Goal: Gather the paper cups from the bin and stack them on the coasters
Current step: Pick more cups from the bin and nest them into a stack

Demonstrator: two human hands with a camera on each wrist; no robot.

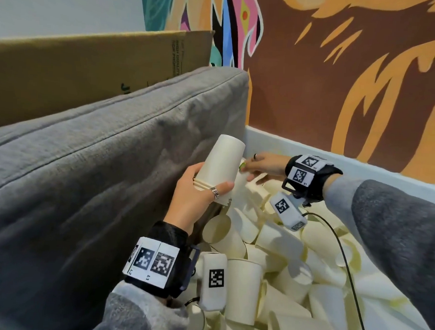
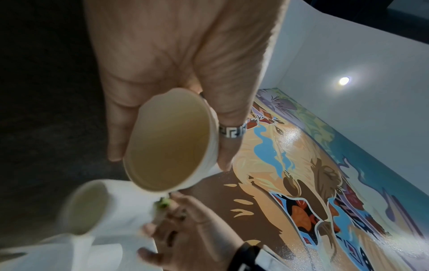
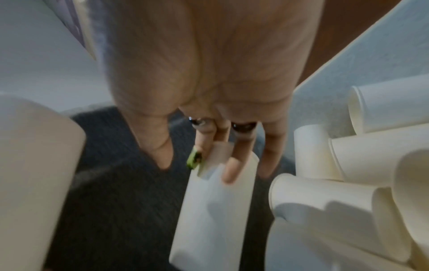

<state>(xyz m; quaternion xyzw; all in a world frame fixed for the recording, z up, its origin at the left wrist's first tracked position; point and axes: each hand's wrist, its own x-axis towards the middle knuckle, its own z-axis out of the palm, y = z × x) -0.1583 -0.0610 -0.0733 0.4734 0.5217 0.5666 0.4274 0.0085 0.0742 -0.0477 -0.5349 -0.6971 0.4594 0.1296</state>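
Note:
My left hand (image 1: 209, 183) grips a short stack of nested cream paper cups (image 1: 222, 162), held above the bin with the base up and the rims in my palm. In the left wrist view the stack's open mouth (image 2: 169, 144) faces the camera. My right hand (image 1: 251, 170) reaches to the bin's far left corner, and its fingertips hold the base end of a single paper cup (image 3: 216, 210) that lies against the grey cushion. That cup (image 2: 92, 207) looks blurred just below the stack. No coasters are in view.
The white bin (image 1: 324, 154) holds several loose cups (image 1: 282, 255) lying every way. A grey sofa cushion (image 1: 99, 172) runs along its left side, with a cardboard box (image 1: 91, 64) behind it. A painted mural wall (image 1: 340, 70) stands behind the bin. A black cable (image 1: 344, 265) trails from my right wrist.

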